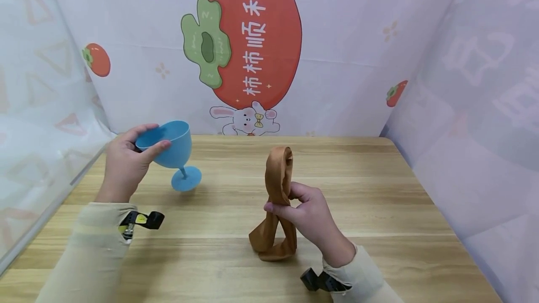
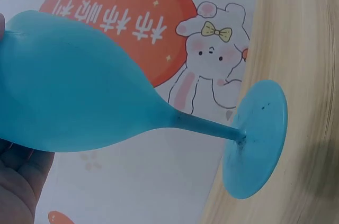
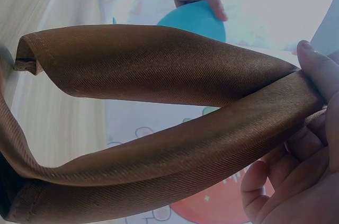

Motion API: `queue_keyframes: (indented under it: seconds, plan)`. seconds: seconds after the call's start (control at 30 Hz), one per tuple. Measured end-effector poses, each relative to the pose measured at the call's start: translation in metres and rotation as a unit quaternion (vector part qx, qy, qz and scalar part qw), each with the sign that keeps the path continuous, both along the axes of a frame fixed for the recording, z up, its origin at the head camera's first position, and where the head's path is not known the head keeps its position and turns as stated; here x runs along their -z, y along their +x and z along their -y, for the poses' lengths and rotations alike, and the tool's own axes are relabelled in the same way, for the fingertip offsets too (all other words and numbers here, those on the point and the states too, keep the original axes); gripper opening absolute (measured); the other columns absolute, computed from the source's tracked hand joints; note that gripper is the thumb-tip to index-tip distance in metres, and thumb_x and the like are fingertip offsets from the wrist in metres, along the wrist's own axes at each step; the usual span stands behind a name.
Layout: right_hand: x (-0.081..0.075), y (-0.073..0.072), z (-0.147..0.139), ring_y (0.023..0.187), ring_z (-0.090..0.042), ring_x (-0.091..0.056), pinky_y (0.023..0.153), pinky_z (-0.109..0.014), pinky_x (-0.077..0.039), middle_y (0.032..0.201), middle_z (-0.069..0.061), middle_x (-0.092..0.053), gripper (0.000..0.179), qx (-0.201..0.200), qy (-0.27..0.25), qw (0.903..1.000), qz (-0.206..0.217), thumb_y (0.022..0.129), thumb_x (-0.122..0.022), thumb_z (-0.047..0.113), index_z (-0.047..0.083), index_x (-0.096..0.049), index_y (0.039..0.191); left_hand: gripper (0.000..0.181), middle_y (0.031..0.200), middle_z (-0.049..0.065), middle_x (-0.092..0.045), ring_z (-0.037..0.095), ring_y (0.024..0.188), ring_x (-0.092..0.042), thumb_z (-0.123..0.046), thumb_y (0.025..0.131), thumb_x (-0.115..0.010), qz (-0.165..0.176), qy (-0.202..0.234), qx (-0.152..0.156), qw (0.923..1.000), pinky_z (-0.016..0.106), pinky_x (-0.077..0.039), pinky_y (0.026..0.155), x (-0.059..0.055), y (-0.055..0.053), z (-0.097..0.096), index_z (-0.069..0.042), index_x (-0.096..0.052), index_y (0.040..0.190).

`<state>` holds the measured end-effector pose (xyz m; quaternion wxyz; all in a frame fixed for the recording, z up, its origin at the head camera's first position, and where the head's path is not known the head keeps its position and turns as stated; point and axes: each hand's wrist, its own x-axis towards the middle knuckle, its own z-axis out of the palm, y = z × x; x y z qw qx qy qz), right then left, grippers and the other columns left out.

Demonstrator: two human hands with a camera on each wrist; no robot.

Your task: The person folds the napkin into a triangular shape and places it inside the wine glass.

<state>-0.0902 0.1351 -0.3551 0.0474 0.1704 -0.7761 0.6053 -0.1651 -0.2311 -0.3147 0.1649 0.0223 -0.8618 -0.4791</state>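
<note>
My left hand [image 1: 126, 160] grips a blue goblet [image 1: 174, 151] by its bowl, thumb on the near side and fingers on the far side. The goblet leans, its mouth towards the left hand and its round foot to the right; whether the foot touches the table I cannot tell. In the left wrist view the goblet's bowl [image 2: 79, 86] hides most of the hand. My right hand [image 1: 309, 212] pinches a shiny brown necktie [image 1: 278, 179] at its middle. One loop stands above the fingers, and the lower part hangs in another loop. Ribbed cloth [image 3: 143, 62] fills much of the right wrist view.
Both hands are over a light wooden table [image 1: 358, 176]. A white printed sheet [image 1: 337, 83] with persimmons and a rabbit rises behind the table's far edge, and similar sheets stand at both sides. Each wrist wears a black strap with a small camera [image 1: 309, 278].
</note>
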Motion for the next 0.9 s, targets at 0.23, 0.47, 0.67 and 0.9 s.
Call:
queue_keyframes:
  seconds: [0.23, 0.47, 0.67, 0.9]
  plan:
    - [0.000, 0.000, 0.000, 0.086, -0.017, -0.068, 0.073, -0.035, -0.057, 0.082, 0.001, -0.074, 0.018, -0.003, -0.005, 1.0000, 0.000, 0.078, -0.087, 0.014, 0.010, -0.076, 0.092, 0.063, 0.146, 0.010, -0.053, 0.030, 0.112, -0.054, -0.042, 0.088, -0.076, 0.001, 0.010, 0.019, 0.9998, 0.012, -0.044, 0.076, 0.000, 0.004, -0.015, -0.017, -0.057, 0.142]
    - [0.001, 0.001, -0.001, 0.082, -0.016, -0.068, 0.074, -0.034, -0.057, 0.079, 0.003, -0.073, 0.017, 0.002, 0.000, 0.9999, -0.012, 0.077, -0.088, 0.013, 0.012, -0.076, 0.089, 0.064, 0.149, 0.010, -0.049, 0.031, 0.123, -0.054, -0.036, 0.090, -0.077, 0.000, 0.029, 0.063, 0.9976, 0.034, -0.050, 0.096, 0.005, 0.005, -0.028, -0.016, -0.053, 0.146]
    - [0.002, 0.000, -0.001, 0.084, -0.016, -0.068, 0.074, -0.034, -0.056, 0.080, 0.002, -0.073, 0.017, 0.001, 0.001, 0.9999, -0.011, 0.077, -0.088, 0.015, 0.011, -0.076, 0.090, 0.070, 0.152, 0.014, -0.045, 0.037, 0.131, -0.049, -0.035, 0.090, -0.077, 0.014, 0.053, 0.094, 0.9941, 0.058, -0.042, 0.103, 0.010, 0.005, -0.038, -0.014, -0.047, 0.150]
    - [0.001, -0.001, -0.001, 0.085, -0.015, -0.068, 0.074, -0.034, -0.057, 0.081, 0.003, -0.073, 0.018, 0.003, 0.006, 0.9999, -0.013, 0.077, -0.088, 0.015, 0.012, -0.077, 0.091, 0.069, 0.151, 0.017, -0.045, 0.040, 0.129, -0.050, -0.034, 0.091, -0.076, 0.010, 0.058, 0.126, 0.9903, 0.058, -0.043, 0.101, 0.015, 0.006, -0.053, -0.012, -0.047, 0.150]
